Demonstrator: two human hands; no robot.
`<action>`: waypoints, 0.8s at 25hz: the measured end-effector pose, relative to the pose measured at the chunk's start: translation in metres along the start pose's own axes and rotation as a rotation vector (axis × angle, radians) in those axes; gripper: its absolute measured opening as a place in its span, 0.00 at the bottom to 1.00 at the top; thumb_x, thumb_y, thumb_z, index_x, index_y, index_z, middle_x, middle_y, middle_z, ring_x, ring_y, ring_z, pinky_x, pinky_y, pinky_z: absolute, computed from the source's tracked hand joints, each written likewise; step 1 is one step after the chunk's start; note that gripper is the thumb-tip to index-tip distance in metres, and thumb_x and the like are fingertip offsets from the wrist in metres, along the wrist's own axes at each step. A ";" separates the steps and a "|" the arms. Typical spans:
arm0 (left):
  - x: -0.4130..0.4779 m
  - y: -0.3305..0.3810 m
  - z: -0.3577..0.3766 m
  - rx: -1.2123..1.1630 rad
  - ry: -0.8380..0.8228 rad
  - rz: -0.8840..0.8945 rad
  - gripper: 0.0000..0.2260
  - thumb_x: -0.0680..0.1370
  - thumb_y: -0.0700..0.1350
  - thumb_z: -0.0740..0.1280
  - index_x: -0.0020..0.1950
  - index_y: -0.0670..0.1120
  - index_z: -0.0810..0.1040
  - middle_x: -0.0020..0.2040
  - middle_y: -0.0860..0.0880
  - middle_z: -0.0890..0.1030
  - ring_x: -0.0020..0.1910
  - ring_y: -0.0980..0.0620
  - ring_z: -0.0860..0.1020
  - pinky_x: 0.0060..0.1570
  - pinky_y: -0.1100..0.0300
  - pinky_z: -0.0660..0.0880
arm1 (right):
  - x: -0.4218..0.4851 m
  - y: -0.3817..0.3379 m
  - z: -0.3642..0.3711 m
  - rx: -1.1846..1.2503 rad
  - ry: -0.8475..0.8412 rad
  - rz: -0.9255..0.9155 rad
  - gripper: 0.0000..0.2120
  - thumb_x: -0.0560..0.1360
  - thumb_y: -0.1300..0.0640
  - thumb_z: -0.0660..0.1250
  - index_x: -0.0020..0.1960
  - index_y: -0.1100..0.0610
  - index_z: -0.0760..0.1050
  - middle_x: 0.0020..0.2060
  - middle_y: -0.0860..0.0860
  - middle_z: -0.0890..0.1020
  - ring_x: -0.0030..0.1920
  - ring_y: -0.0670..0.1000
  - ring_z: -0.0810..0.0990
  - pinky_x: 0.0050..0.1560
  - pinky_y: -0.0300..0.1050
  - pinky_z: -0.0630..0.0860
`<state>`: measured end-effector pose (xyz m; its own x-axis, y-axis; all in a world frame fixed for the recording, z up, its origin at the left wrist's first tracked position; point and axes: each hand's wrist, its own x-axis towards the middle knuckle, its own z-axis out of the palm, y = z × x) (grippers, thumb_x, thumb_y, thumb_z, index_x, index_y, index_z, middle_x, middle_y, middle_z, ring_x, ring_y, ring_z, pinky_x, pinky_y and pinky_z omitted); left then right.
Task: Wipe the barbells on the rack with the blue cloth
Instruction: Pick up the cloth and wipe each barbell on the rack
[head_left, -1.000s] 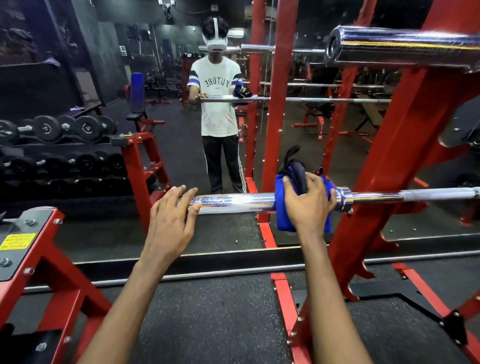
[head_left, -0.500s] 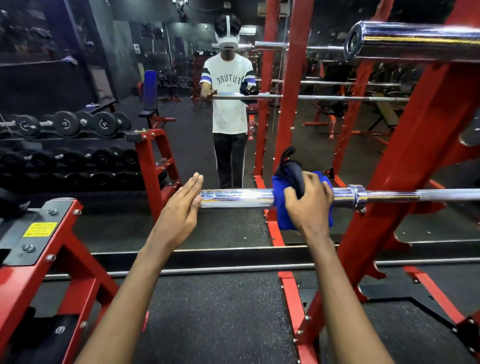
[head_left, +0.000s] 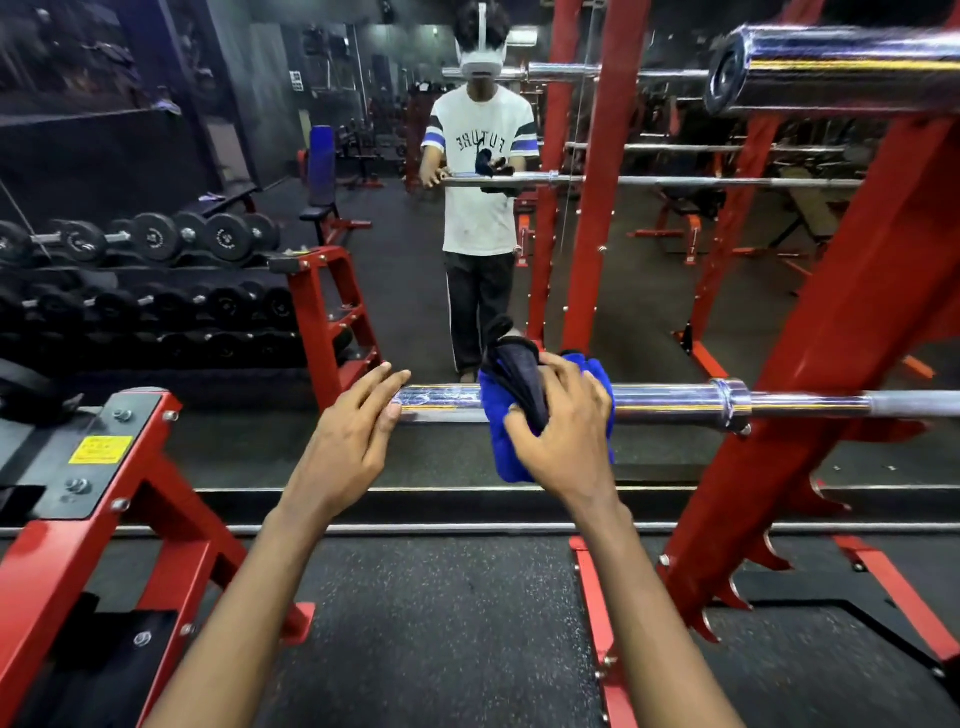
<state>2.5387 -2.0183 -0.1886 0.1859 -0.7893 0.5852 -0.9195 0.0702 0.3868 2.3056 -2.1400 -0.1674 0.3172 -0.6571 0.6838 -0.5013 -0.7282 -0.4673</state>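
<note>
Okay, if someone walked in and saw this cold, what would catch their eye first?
First, the right hand gripping a blue cloth draped over the chrome barbell at centre, with the left hand touching the bar's end with straight fingers. Then the red rack slanting up the right side. Straight ahead, the mirror shows the person's reflection.

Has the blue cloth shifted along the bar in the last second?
Yes. The blue cloth, gripped by the right hand, has slid left along the barbell, away from its collar.

Chrome barbell (head_left: 665, 402), blue cloth (head_left: 501, 441) perhaps around.
</note>
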 end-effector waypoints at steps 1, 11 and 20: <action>-0.001 -0.003 -0.001 0.009 -0.002 0.010 0.20 0.86 0.52 0.54 0.78 0.51 0.68 0.78 0.51 0.67 0.76 0.55 0.65 0.74 0.49 0.65 | 0.000 0.008 -0.003 -0.006 0.020 0.003 0.20 0.73 0.45 0.64 0.59 0.54 0.79 0.64 0.48 0.78 0.65 0.53 0.75 0.73 0.54 0.62; 0.003 -0.024 -0.008 -0.280 0.032 -0.047 0.20 0.84 0.50 0.58 0.76 0.51 0.72 0.69 0.64 0.73 0.69 0.62 0.72 0.71 0.54 0.68 | -0.011 -0.029 0.027 -0.177 0.120 0.207 0.27 0.76 0.39 0.61 0.64 0.58 0.76 0.65 0.53 0.77 0.65 0.60 0.75 0.80 0.58 0.53; 0.016 -0.053 -0.020 -0.511 -0.208 -0.039 0.20 0.82 0.46 0.60 0.74 0.55 0.72 0.71 0.60 0.75 0.73 0.59 0.69 0.75 0.48 0.65 | -0.002 -0.082 0.067 -0.087 0.233 0.307 0.23 0.75 0.43 0.63 0.63 0.56 0.76 0.61 0.50 0.79 0.65 0.54 0.75 0.80 0.58 0.54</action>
<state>2.5972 -2.0223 -0.1848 0.0965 -0.8975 0.4304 -0.6187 0.2846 0.7322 2.4006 -2.0921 -0.1680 -0.0446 -0.7727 0.6332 -0.6141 -0.4788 -0.6274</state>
